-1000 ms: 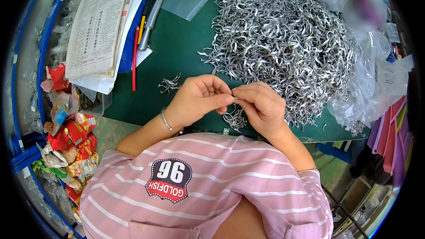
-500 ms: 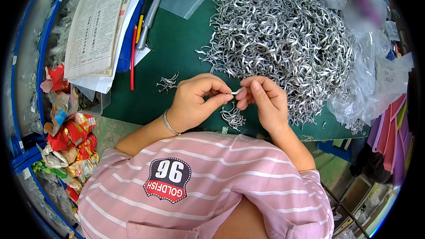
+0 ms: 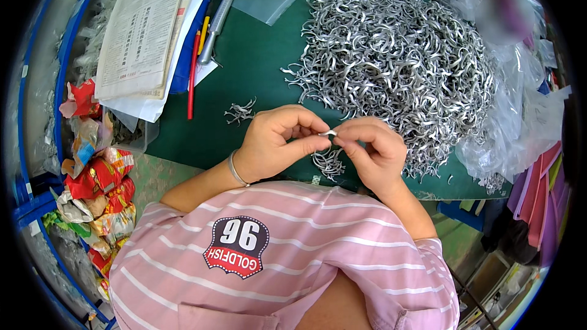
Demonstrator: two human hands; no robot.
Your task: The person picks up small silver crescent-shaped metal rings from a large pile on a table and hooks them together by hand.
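A small curved silvery metal piece point(image 3: 330, 132) is pinched at the fingertips of my left hand point(image 3: 273, 139), which wears a bracelet point(image 3: 234, 170). My right hand point(image 3: 376, 151) meets it from the other side, thumb and fingers closed on the piece's right end. Just beneath the fingertips, a small heap of similar curved pieces point(image 3: 329, 165) lies on the green tabletop point(image 3: 257, 64), partly hidden by my hands. A second little cluster point(image 3: 240, 112) rests just beyond my left hand. Past my right hand spreads a large pile of the same metal strips point(image 3: 397, 55).
Papers and a newspaper point(image 3: 143, 36) lie at the far left, beside a red pencil point(image 3: 192, 79), a yellow pencil and a grey-handled tool point(image 3: 219, 21). A flat plastic bag point(image 3: 264, 1) lies behind. Crumpled clear plastic point(image 3: 507, 116) borders the pile's right side. Colourful wrappers point(image 3: 104, 189) fill the left.
My right fingers have closed in on the piece, where they were more spread before. The whole view has shifted slightly, moving the table things a little right.
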